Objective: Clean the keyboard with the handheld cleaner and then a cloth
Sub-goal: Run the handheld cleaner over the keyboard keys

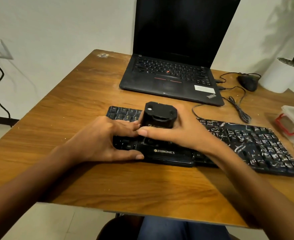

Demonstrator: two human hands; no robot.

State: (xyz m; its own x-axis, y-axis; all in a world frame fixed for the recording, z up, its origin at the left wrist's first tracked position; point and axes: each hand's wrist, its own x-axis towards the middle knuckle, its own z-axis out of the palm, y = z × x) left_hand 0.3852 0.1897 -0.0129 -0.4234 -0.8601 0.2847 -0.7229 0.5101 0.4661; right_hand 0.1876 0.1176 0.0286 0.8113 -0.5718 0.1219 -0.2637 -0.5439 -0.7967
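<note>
- Keyboard (pixel 257 146), black and marked ZEBRONICS on its front edge, lies across the near half of a wooden worktop (pixel 73 94), its right-hand keys thick with white specks and streaks.
- Handheld cleaner (pixel 158 115), a stubby black unit, stands upright on the middle rows of keys, its top end facing the camera.
- Right hand (pixel 177 134) grasps the cleaner from the right side, thumb laid across its lower front and fingers wrapped behind the body.
- Left hand (pixel 104 141) rests released on the keyboard's left section, fingers stretched over the keys with tips just beside the cleaner, thumb lying along the front edge.
- Black laptop (pixel 174 66) sits open at the far side of the worktop, screen dark.
- Wired mouse (pixel 247 82) lies to the laptop's right, near a white plant pot (pixel 279 75); a bundled cable (pixel 239 110) runs between the laptop and the keyboard.
- Clear container (pixel 291 122) with red clasps sits at the right edge, just beyond the keyboard's far corner.
- Crumbs dot the wood around the keyboard.
</note>
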